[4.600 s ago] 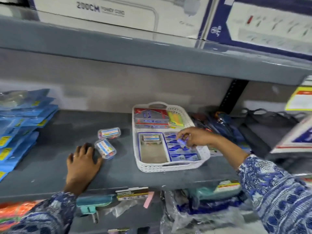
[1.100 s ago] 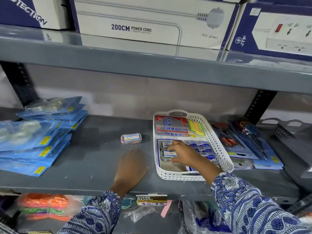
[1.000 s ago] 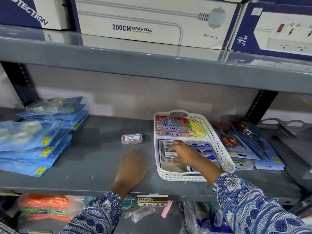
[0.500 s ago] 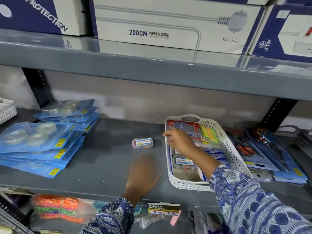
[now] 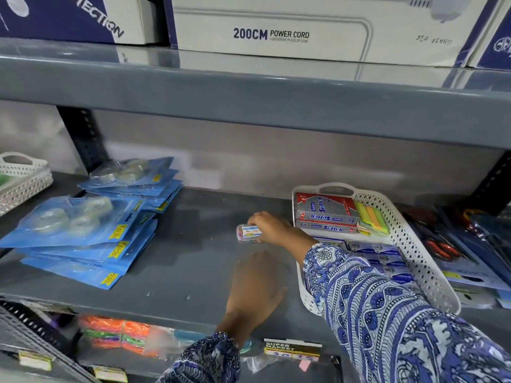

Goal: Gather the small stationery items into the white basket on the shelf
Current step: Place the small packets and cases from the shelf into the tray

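A small clear plastic box (image 5: 247,233) of coloured clips lies on the grey shelf, left of the white basket (image 5: 409,236). My right hand (image 5: 272,228) reaches across from the basket and its fingers close on the box's right end. My left hand (image 5: 255,286) lies flat, palm down, on the shelf near the front edge, holding nothing. The basket holds red and silver boxes (image 5: 323,214), coloured sticky tabs (image 5: 372,218) and blue packs (image 5: 381,255); my right sleeve hides its front left part.
Blue tape packs (image 5: 91,225) are stacked at the shelf's left. Another white basket (image 5: 22,178) sits at the far left edge. Scissors packs (image 5: 456,247) lie right of the basket. Power cord cartons (image 5: 290,29) fill the shelf above, low overhead.
My right hand left the basket, crossed its left rim and closed on the small clear box. The left hand stayed flat on the shelf. The view shifted left and closer.
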Available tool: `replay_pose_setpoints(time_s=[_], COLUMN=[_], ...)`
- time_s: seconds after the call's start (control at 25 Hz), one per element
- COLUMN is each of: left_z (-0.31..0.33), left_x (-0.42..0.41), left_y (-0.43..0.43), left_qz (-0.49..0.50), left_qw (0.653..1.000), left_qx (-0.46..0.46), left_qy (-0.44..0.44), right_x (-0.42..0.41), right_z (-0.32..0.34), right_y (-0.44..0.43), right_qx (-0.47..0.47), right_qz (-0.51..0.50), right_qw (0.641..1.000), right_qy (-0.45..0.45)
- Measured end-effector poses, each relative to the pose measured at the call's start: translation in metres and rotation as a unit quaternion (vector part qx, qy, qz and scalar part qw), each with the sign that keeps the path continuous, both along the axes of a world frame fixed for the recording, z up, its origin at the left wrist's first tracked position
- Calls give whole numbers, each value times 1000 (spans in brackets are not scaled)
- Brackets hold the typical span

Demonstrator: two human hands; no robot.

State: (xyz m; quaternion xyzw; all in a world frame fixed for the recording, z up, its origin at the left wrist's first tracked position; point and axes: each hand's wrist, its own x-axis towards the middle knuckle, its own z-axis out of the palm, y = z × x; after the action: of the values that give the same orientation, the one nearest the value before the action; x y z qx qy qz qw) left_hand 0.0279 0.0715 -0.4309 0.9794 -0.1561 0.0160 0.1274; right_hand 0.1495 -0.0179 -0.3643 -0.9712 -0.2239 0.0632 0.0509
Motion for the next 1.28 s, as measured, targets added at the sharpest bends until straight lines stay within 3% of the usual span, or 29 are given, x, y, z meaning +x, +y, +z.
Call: replay_pose_setpoints(time_s=[0.44,0.72,1.28], left_z=[0,-1,-3], left_x=[0,0,-1], left_y=[1,0,0], left_qz=[3,2,12], left_qw=[1000,999,999], left_qx=[-16,-22,-18], left_qy=[-3,-23,-28], right_x=[-57,-137,-146], right_z=[83,44,26], right_y=[-75,-149,-136], right_qx=[142,57,55], right_qz=[-41,-120,-97], right_qw=[987,986,986], right_qy=[-65,97,120])
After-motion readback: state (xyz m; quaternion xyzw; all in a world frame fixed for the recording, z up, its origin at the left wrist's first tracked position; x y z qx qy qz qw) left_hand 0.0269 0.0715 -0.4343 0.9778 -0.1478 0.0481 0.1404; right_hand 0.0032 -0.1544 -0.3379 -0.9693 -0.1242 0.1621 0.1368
